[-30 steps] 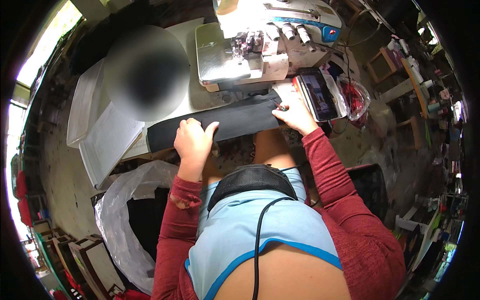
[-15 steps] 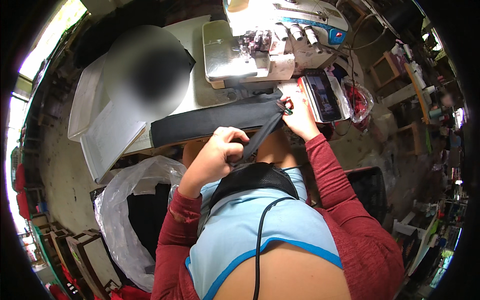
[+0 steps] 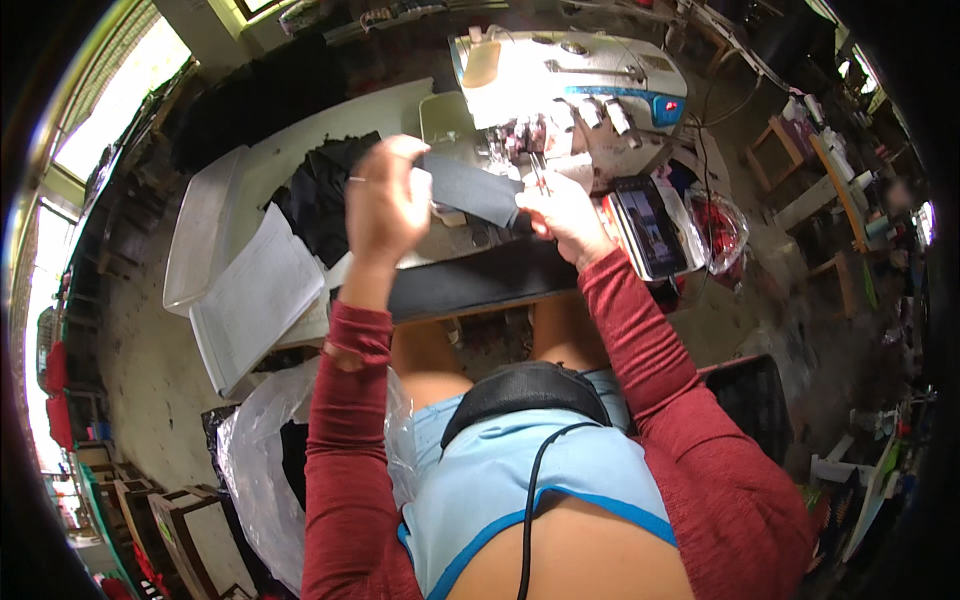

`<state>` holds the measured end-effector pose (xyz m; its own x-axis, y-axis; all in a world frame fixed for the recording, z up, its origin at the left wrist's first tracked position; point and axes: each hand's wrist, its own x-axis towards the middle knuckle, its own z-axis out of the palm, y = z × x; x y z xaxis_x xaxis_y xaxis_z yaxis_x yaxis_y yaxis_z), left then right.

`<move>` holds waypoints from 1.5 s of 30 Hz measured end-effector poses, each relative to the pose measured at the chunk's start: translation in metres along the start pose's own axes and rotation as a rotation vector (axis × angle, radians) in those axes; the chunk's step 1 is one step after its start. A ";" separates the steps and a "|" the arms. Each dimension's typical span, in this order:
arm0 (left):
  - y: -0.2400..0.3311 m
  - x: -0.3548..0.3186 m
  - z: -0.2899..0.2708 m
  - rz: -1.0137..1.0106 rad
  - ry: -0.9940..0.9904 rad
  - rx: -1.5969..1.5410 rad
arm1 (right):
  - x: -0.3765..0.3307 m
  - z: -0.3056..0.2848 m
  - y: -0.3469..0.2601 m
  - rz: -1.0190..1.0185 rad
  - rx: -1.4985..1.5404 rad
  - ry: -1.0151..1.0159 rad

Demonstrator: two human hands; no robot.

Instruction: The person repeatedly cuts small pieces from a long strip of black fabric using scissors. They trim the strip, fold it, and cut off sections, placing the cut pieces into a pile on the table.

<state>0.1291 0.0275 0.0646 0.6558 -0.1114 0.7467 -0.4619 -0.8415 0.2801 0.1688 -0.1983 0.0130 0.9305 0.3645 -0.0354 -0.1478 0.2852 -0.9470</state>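
Observation:
A dark grey fabric strip point(image 3: 475, 190) is stretched between my hands, raised in front of the white sewing machine point(image 3: 640, 95). My left hand point(image 3: 388, 205), smeared by motion, is closed at the strip's left end. Lower on the right, my right hand point(image 3: 562, 215) grips the strip's other end. A small pointed metal tool point(image 3: 540, 172), tweezers or thread snips, I cannot tell which, sticks up from the right fingers. Another length of dark fabric point(image 3: 480, 280) lies along the table's front edge, under my hands. Whether it joins the raised strip is hidden.
Crumpled black cloth point(image 3: 325, 195) lies left of my left hand, near a clear plastic bin point(image 3: 205, 235) and white paper sheets point(image 3: 255, 300). A phone point(image 3: 648, 230) rests by my right wrist, beside a red-filled plastic bag point(image 3: 718, 235). A clear plastic sack point(image 3: 255, 450) stands at lower left.
My left hand has risen and moved left and away from me, lifting a strip end toward the machine. The right hand has shifted slightly left. The view has tilted, showing more at the back.

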 end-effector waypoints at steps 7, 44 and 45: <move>0.028 -0.042 0.044 0.071 -0.282 0.039 | -0.005 -0.011 0.002 -0.006 -0.145 0.070; 0.028 -0.014 -0.029 -0.342 -0.026 -0.455 | 0.036 0.050 -0.013 -0.856 -1.591 0.346; 0.028 -0.013 -0.029 -0.347 -0.010 -0.445 | 0.040 0.048 -0.014 -0.795 -1.582 0.273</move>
<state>0.0903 0.0203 0.0801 0.8184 0.1253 0.5609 -0.4245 -0.5260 0.7369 0.1919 -0.1448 0.0405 0.6591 0.3878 0.6443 0.5943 -0.7936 -0.1304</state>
